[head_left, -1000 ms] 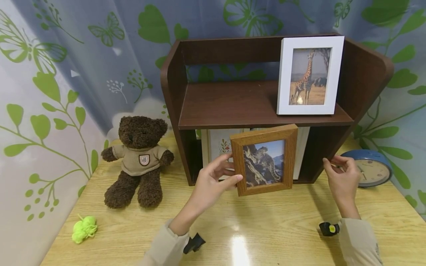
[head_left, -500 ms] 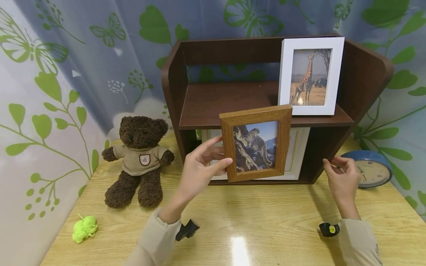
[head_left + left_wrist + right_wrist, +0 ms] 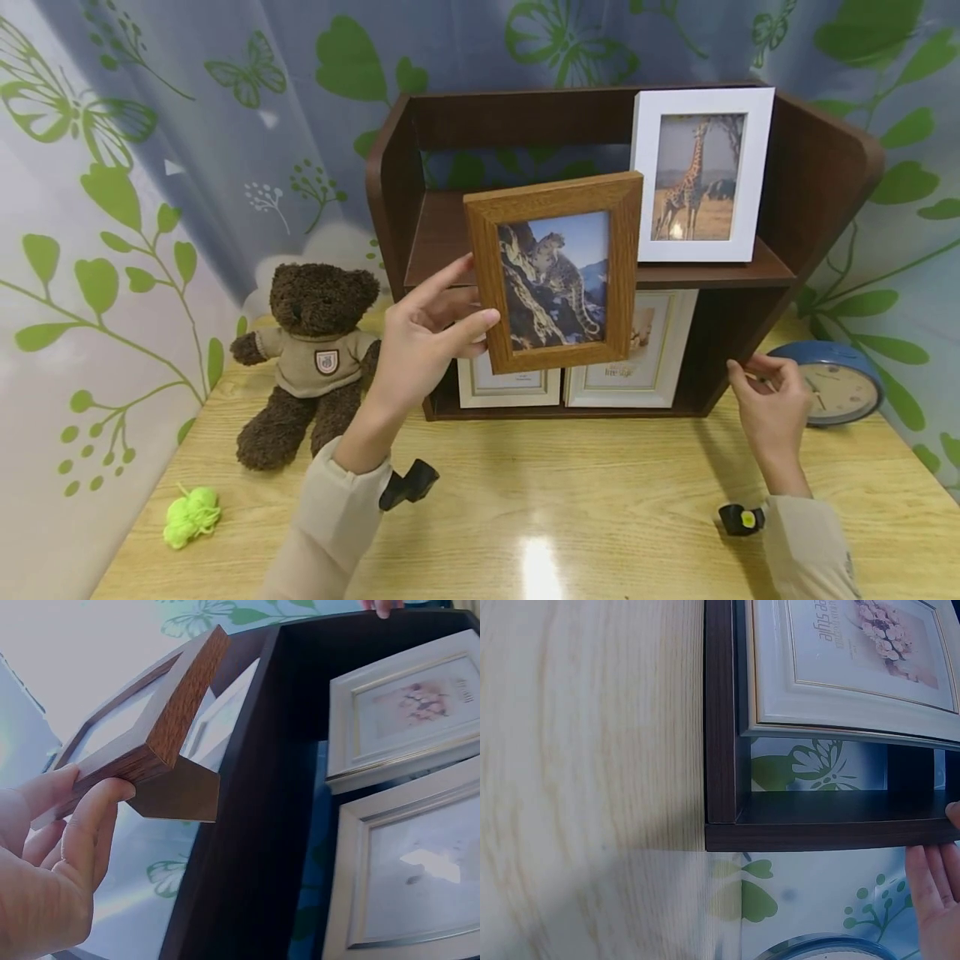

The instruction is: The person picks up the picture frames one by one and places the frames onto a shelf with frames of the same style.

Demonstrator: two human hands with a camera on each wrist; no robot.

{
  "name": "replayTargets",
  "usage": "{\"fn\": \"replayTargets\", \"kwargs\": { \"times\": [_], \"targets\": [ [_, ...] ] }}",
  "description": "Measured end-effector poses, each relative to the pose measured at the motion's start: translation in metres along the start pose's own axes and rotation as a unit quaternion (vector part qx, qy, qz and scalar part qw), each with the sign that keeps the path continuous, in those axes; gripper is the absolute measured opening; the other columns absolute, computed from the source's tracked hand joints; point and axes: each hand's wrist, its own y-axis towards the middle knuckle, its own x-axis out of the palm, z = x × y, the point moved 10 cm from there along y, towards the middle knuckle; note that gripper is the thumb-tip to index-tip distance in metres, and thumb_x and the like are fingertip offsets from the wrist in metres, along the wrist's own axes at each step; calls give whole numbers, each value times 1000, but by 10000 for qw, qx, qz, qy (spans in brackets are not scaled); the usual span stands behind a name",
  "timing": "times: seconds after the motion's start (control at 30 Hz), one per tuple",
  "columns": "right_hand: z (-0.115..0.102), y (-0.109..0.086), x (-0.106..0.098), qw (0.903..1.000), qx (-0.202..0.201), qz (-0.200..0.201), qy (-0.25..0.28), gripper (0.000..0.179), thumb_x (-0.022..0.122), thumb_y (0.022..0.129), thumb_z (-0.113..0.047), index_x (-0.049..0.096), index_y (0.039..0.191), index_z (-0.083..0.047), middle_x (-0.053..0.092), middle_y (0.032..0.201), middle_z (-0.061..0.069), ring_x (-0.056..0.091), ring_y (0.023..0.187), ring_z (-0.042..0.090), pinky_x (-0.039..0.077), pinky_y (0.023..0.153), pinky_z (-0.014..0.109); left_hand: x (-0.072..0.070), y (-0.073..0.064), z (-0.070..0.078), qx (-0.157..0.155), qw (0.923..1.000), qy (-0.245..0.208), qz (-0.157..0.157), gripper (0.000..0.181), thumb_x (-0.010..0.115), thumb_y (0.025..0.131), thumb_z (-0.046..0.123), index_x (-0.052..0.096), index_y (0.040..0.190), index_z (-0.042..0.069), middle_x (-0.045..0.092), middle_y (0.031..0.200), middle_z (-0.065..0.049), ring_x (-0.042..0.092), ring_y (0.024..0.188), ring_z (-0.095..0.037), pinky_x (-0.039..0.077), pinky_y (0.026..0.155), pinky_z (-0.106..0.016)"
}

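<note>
My left hand [image 3: 420, 342] holds a brown wooden picture frame [image 3: 628, 275] by its left edge, thumb in front. Inside is a photo of a spotted wild cat on rocks. The frame hangs tilted before the upper shelf of a dark brown bookshelf [image 3: 525, 89]. In the left wrist view, a stand flap [image 3: 180, 793] sticks out behind the frame. My right hand [image 3: 772, 408] pinches the bookshelf's right side panel; in the right wrist view, its thumb and fingers [image 3: 928, 881] lie on either side of the panel. A white picture frame [image 3: 647, 175] with a giraffe photo stands on the upper shelf's right.
Two cream picture frames, a left one [image 3: 467, 396] and a right one [image 3: 678, 333], stand in the lower compartment. A blue clock [image 3: 832, 354] sits right of the bookshelf. A brown teddy bear [image 3: 311, 367] and green yarn [image 3: 191, 515] are on the left of the wooden table [image 3: 600, 500].
My left hand has lifted the wooden picture frame up and leftward, from before the lower compartment to before the upper shelf. My right hand has stayed on the side panel.
</note>
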Motion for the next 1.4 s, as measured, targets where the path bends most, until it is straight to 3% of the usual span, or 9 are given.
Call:
{"fn": "replayTargets", "kwargs": {
  "times": [0.13, 0.33, 0.5, 0.83, 1.2, 1.4],
  "targets": [
    [1, 0, 0, 10000, -5, 10, 14, 22, 71, 83, -4, 59, 93, -19, 56, 85, -22, 57, 79, -9, 45, 71, 2, -3, 5, 8, 18, 10000, -56, 24, 60, 66, 87, -1, 46, 142, 12, 62, 116, -19, 67, 85, -10, 59, 64, -34],
    [-1, 0, 0, 10000, -48, 42, -13, 22, 71, 82, -5, 59, 93, -19, 56, 85, -23, 56, 79, -9, 45, 71, 2, -5, 17, 28, 434, 9989, 111, 106, 59, 67, 87, 0, 48, 141, 13, 65, 116, -17, 67, 94, -16, 59, 65, -35],
    [-4, -1, 1, 9999, -93, 96, 71, 24, 71, 82, -3, 59, 91, -20, 57, 83, -23, 57, 78, -10, 46, 70, 2, -9, 34, 33, 584, 9976, 239, 295, 56, 68, 87, 3, 51, 139, 13, 65, 115, -16, 66, 97, -16, 59, 66, -31],
    [-2, -2, 3, 10000, -14, -11, -19, 21, 71, 84, -6, 58, 95, -18, 56, 85, -22, 56, 79, -8, 45, 71, 2, -12, 66, 27, 616, 9953, 584, 463, 53, 67, 89, 10, 51, 139, 17, 65, 118, -12, 65, 101, -18, 59, 67, -29],
    [-2, -2, 2, 10000, -14, -35, -75, 21, 70, 84, -6, 58, 96, -18, 55, 85, -22, 56, 79, -8, 45, 71, 2, -14, 77, 19, 611, 9927, 943, 444, 52, 65, 91, 13, 48, 141, 17, 63, 122, -12, 63, 103, -19, 59, 70, -35],
    [-1, -2, -1, 10000, -41, -1, -69, 23, 70, 83, -5, 58, 96, -19, 56, 85, -22, 56, 78, -9, 45, 70, 2, -13, 86, 13, 413, 9934, 1003, 370, 54, 63, 92, 14, 45, 143, 19, 62, 125, -11, 62, 105, -19, 59, 72, -36]
  ]
}}
